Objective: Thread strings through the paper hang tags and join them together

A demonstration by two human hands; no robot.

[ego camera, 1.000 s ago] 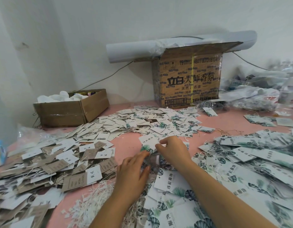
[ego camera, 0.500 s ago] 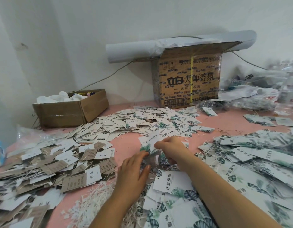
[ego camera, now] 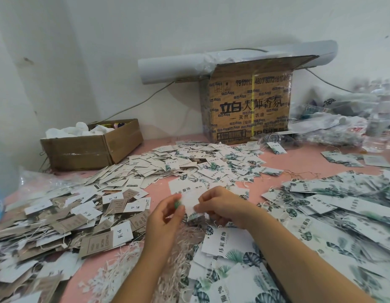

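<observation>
Both my hands hold a white paper hang tag (ego camera: 190, 201) with green leaf print, raised a little above the pink table (ego camera: 159, 194). My left hand (ego camera: 165, 217) pinches its left edge with thumb and fingers. My right hand (ego camera: 222, 207) pinches its right edge. A heap of pale strings (ego camera: 128, 261) lies under and in front of my left wrist. Whether a string passes through the held tag cannot be made out. Leaf-print tags (ego camera: 233, 248) lie below my right forearm.
Brown and white tags (ego camera: 58, 219) are heaped on the left. More leaf tags (ego camera: 200, 162) spread across the middle and the right (ego camera: 332, 206). A low open carton (ego camera: 91, 145) stands back left, a tall printed carton (ego camera: 248, 106) behind, plastic bags (ego camera: 343, 123) at back right.
My right hand lifted a tag off the pile and drew it toward me. My left hand rose from the table and took hold of the tag's left edge.
</observation>
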